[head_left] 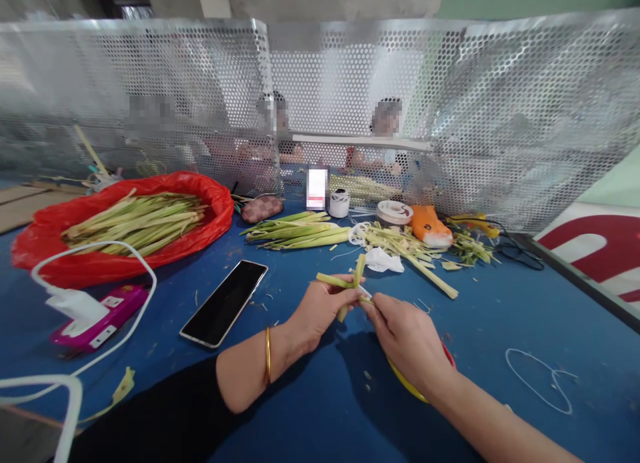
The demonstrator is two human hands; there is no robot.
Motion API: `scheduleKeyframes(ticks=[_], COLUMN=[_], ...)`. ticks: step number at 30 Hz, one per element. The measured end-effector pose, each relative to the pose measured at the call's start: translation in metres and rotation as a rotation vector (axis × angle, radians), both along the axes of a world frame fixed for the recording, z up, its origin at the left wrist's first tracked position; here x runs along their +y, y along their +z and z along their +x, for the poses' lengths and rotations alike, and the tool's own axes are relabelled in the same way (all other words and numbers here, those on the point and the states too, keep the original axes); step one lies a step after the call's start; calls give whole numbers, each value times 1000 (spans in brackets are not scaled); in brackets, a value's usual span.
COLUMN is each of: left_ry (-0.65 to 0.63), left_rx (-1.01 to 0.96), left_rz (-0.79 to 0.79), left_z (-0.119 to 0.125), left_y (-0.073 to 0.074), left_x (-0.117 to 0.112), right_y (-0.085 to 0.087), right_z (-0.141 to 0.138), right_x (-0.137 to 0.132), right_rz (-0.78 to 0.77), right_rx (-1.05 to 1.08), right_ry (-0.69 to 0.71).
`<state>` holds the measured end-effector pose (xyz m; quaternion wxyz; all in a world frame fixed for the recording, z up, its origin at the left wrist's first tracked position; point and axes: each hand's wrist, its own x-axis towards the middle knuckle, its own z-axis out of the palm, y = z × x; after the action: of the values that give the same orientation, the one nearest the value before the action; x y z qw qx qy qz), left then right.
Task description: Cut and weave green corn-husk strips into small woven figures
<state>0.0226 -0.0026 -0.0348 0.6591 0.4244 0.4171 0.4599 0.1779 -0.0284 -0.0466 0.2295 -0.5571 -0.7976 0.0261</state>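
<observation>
Right of the smartphone [225, 304], I list: left hand [316, 311] pinching crossed leaf strips [334, 281]; right hand [411, 335], grip indiscernible; slackening risks unravelling.

Black sleeve [165, 406] ending at the left forearm [241, 376] — a slim gold bangle [268, 355] round the wrist [286, 346].

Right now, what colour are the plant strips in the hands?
The plant strips are light yellow-green, as the head view shows.
</observation>
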Motion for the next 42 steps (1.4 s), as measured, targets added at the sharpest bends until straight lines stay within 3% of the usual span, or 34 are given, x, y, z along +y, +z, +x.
scheduleKeyframes(ticks=[7,16,20,23,26,28,31,34,37,42], left_ry=[-35,32,23,-58,-296,-442,-526,-521,-493,-497], left_rx=[-24,-67,-11,87,208,275,323,338,356,339], left_rz=[-59,-82,-96,-116,-136,-153,-179,-197,-195,-160], left_z=[6,10,7,1,-3,-3,0,3,4,5], left_y=[-3,-4,-8,-5,2,5,5,2,1,3], left_x=[-7,-10,-5,-3,-6,-11,-16,-18,-18,-19], right_y=[4,4,6,18,32,36,33,25,17,12], right_z=[-5,-9,-9,1,14,20,19,11,7,6], right_x=[-10,-14,-17,-15,-6,2,10,10,7,-1], right_rz=[-46,214,247,272,341,140,-319,-480,-371,-67], right_rx=[84,20,-45,-51,42,169,416,583,645,578], right_ry=[53,211,242,239,66,42,187,195,111,94])
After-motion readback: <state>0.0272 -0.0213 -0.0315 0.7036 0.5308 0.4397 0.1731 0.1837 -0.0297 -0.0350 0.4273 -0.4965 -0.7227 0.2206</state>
